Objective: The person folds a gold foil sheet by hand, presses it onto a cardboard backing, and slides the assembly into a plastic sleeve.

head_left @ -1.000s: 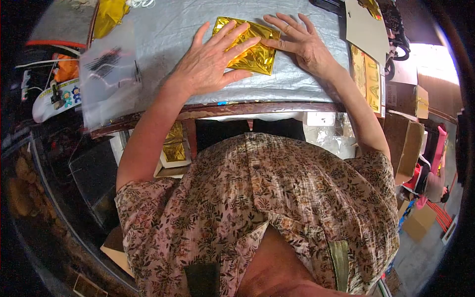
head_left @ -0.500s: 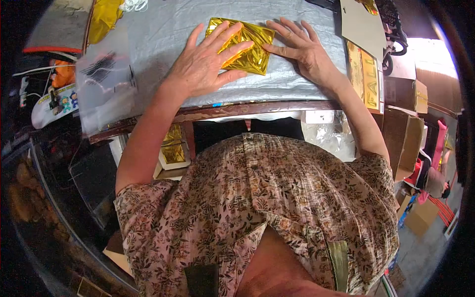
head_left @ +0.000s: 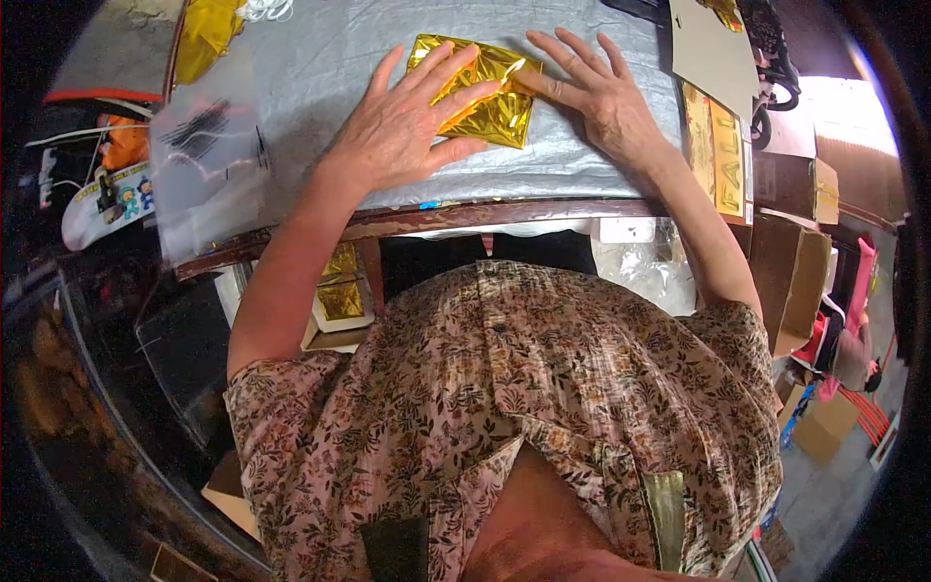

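A shiny gold foil packet [head_left: 495, 121], roughly square and creased, lies flat on the grey cloth-covered table [head_left: 320, 58]. Across its left part rests my left hand [head_left: 412, 121], fingers spread and palm down; they hide that side of the foil. My right hand [head_left: 601, 102] is at the packet's right edge, with its thumb laid on the foil and the other fingers stretched out over the cloth. Neither hand is wrapped around anything.
A clear plastic sheet [head_left: 204, 165] covers the table's left corner, near more gold foil [head_left: 206, 39] and white cord [head_left: 264, 10]. At right lie a card lettered "FALL" [head_left: 727, 165] and a pale board [head_left: 713, 58]. Cardboard boxes [head_left: 790, 281] stand beyond. An open box with gold packets [head_left: 341, 299] sits below the edge.
My right thumb has slid leftward from the packet's edge onto its surface. My left hand has barely moved, and the packet stays in place.
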Demonstrator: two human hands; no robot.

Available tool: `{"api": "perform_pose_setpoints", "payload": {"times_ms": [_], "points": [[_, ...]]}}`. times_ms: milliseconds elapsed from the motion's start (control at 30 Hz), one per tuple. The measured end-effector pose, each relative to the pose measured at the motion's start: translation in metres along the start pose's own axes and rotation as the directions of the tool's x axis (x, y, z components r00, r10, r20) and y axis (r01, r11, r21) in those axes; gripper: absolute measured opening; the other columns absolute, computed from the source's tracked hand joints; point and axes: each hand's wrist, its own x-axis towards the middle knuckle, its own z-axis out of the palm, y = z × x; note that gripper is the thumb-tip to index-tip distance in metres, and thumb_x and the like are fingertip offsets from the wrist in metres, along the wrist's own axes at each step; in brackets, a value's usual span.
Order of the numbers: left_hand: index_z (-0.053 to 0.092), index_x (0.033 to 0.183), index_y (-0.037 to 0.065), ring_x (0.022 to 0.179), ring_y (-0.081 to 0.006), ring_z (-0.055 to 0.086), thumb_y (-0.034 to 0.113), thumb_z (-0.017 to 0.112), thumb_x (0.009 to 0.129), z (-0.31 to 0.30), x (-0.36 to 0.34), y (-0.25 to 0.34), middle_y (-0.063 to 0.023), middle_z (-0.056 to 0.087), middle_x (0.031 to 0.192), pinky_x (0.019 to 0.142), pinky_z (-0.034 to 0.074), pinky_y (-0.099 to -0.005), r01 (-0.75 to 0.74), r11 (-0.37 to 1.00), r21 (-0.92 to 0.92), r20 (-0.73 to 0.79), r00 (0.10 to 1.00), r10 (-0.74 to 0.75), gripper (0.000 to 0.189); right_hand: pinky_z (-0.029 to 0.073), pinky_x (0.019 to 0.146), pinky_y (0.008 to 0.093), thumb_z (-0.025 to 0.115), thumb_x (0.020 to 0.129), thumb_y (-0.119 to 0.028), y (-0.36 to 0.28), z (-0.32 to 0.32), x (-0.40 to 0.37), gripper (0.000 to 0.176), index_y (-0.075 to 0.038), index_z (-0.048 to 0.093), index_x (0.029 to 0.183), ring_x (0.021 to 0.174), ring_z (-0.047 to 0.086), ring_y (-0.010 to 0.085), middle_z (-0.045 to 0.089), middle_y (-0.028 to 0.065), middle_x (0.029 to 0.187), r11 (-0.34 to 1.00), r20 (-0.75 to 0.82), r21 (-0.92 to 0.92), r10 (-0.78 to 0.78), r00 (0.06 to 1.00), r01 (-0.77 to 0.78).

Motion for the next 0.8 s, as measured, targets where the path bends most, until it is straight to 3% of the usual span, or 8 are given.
{"api": "perform_pose_setpoints", "payload": {"times_ms": [100, 300, 400, 467, 500, 667, 733, 800], "points": [[0.045, 0.157, 0.029, 0.155, -0.0271, 0.028, 0.063, 0.051, 0.101, 0.003, 0.0, -0.001, -0.0076, 0.033, 0.167, 0.126, 0.013, -0.0578, 0.006, 1.0, -0.003, -0.005, 1.0, -0.006, 0.065, 0.019, 0.127, 0.0546, 0.054, 0.097, -0.012, -0.006, -0.001, -0.008, 0.059, -0.037, 0.054, 0.151, 0.155, 0.031, 0.0255, 0.031, -0.0014, 0.17, 0.999, 0.066, 0.003, -0.044, 0.997, 0.044], [0.045, 0.157, 0.03, 0.156, -0.0267, 0.028, 0.065, 0.049, 0.101, 0.007, -0.002, -0.002, -0.0067, 0.033, 0.167, 0.127, 0.012, -0.0578, 0.008, 1.0, 0.003, -0.012, 1.0, -0.008, 0.065, 0.025, 0.126, 0.0511, 0.068, 0.09, -0.009, -0.009, -0.022, -0.02, 0.063, -0.033, 0.059, 0.148, 0.151, 0.039, 0.0273, 0.04, 0.0008, 0.165, 0.999, 0.081, -0.01, -0.031, 0.996, 0.032], [0.045, 0.157, 0.03, 0.156, -0.0266, 0.027, 0.065, 0.048, 0.101, 0.006, -0.002, -0.002, -0.0068, 0.033, 0.167, 0.127, 0.012, -0.0583, 0.007, 1.0, 0.009, -0.011, 1.0, -0.006, 0.065, 0.037, 0.12, 0.0492, 0.067, 0.089, -0.003, -0.014, -0.032, -0.021, 0.063, -0.026, 0.06, 0.147, 0.141, 0.049, 0.0305, 0.048, 0.0053, 0.159, 0.984, -0.011, 0.178, 0.017, 1.0, -0.015], [0.044, 0.157, 0.031, 0.156, -0.0266, 0.027, 0.065, 0.049, 0.101, 0.006, -0.002, -0.001, -0.0068, 0.033, 0.167, 0.127, 0.012, -0.0584, 0.005, 1.0, 0.015, -0.011, 1.0, -0.005, 0.065, 0.049, 0.108, 0.0456, 0.064, 0.086, 0.005, -0.028, -0.036, -0.016, 0.061, -0.016, 0.061, 0.144, 0.128, 0.057, 0.0348, 0.056, 0.0105, 0.15, 0.894, -0.098, 0.441, 0.129, 0.987, -0.073], [0.044, 0.157, 0.031, 0.156, -0.0267, 0.028, 0.065, 0.049, 0.101, 0.006, -0.001, -0.001, -0.0069, 0.033, 0.167, 0.126, 0.013, -0.0585, 0.007, 1.0, 0.022, -0.012, 1.0, -0.006, 0.065, 0.054, 0.098, 0.0425, 0.06, 0.084, 0.01, -0.038, -0.034, -0.013, 0.058, -0.009, 0.062, 0.139, 0.121, 0.059, 0.0372, 0.059, 0.0136, 0.141, 0.909, -0.137, 0.414, 0.107, 0.985, -0.041], [0.045, 0.157, 0.031, 0.155, -0.0268, 0.028, 0.065, 0.048, 0.101, 0.007, -0.003, -0.002, -0.007, 0.033, 0.167, 0.126, 0.013, -0.0594, 0.004, 1.0, 0.016, -0.024, 1.0, -0.004, 0.065, 0.051, 0.101, 0.0438, 0.064, 0.085, 0.006, -0.05, -0.009, -0.003, 0.052, -0.006, 0.064, 0.136, 0.116, 0.06, 0.0349, 0.062, 0.0129, 0.134, 0.905, -0.206, 0.422, 0.162, 0.965, -0.062], [0.045, 0.156, 0.031, 0.155, -0.0268, 0.029, 0.065, 0.049, 0.101, 0.008, -0.003, -0.003, -0.007, 0.033, 0.167, 0.126, 0.013, -0.0598, 0.002, 1.0, 0.006, -0.033, 0.999, -0.002, 0.065, 0.048, 0.101, 0.0436, 0.067, 0.085, 0.001, -0.045, -0.009, -0.008, 0.048, -0.008, 0.067, 0.133, 0.114, 0.061, 0.0319, 0.063, 0.0107, 0.131, 0.985, -0.127, 0.174, 0.032, 0.991, -0.01], [0.046, 0.156, 0.031, 0.155, -0.0269, 0.029, 0.065, 0.049, 0.101, 0.01, -0.003, -0.003, -0.0069, 0.033, 0.167, 0.126, 0.013, -0.0601, -0.003, 1.0, 0.011, -0.045, 0.999, 0.003, 0.065, 0.047, 0.1, 0.0433, 0.068, 0.085, 0.0, -0.043, -0.013, -0.012, 0.047, -0.008, 0.069, 0.131, 0.114, 0.061, 0.031, 0.064, 0.0097, 0.13, 0.984, -0.126, 0.176, 0.015, 0.992, 0.007]]}}
